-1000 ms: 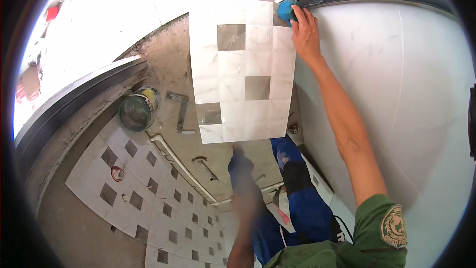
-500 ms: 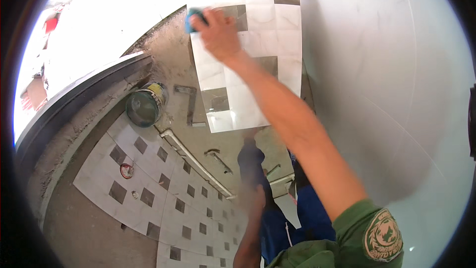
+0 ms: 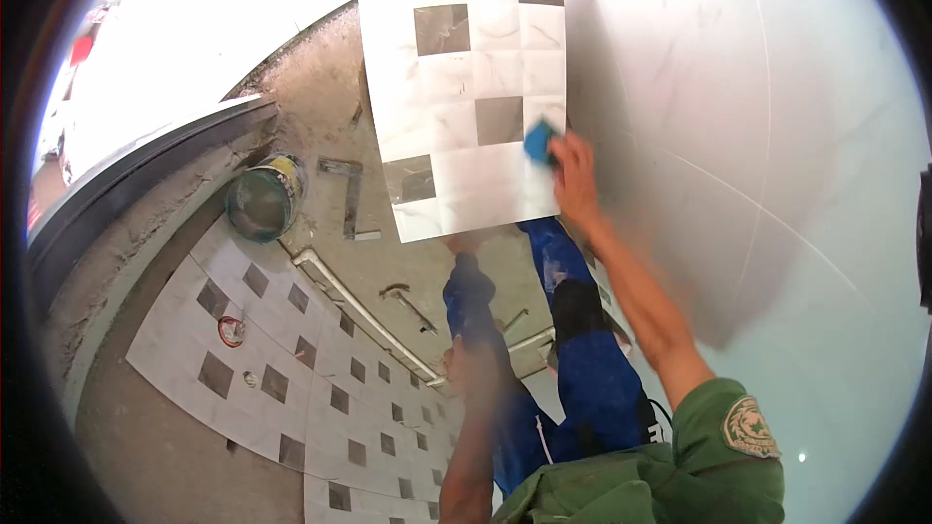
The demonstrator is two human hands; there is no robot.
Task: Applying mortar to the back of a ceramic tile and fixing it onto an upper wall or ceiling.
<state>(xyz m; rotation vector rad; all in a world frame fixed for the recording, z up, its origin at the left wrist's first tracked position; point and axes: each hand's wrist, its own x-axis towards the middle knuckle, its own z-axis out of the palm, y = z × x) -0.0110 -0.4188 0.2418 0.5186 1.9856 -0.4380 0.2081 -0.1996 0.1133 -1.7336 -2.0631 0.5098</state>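
R hand (image 3: 575, 170): gripping blue sponge (image 3: 538, 143)
Sponge: at fingertips, nr R edge of tile (image 3: 495, 44)
Tile: mostly up-L of R hand; might shift if pressed hard off-ctr
L hand (image 3: 454, 359): down-L of R, blurred, grip unclear

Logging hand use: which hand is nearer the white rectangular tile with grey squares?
Right. The right hand holds a blue sponge at the lower right of the tile; the left hand is farther back, beside the left blue trouser leg.
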